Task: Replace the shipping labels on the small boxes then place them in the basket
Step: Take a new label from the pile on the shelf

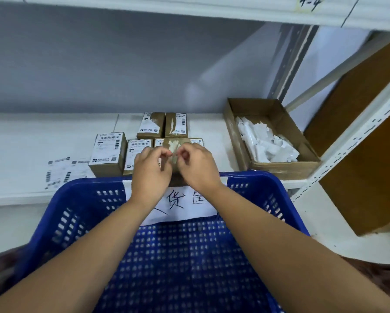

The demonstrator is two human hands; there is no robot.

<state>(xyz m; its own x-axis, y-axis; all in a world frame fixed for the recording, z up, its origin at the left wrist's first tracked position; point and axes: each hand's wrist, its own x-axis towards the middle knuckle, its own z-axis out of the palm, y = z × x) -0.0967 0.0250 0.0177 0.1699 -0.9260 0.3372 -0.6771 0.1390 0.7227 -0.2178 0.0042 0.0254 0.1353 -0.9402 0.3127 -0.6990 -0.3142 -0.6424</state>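
Observation:
Several small brown boxes stand on the white shelf (27, 141). Both my hands are over the nearest box (175, 144), whose top shows torn label remains. My left hand (151, 170) and my right hand (197, 166) have fingers curled, pinching at a scrap of label on the box top. To the left stand a labelled box (107, 152) and another (136, 154). Behind are two boxes (152, 125) (176, 124) with partly torn labels. The blue basket (76, 199) sits under my forearms, with nothing in it and a handwritten paper sign (182, 204) on its far wall.
An open cardboard tray (280, 164) at the right holds crumpled white label scraps (264, 143). Fresh label sheets (63, 170) lie flat on the shelf at the left. A shelf post (347, 141) and brown boards (359, 159) stand at the right.

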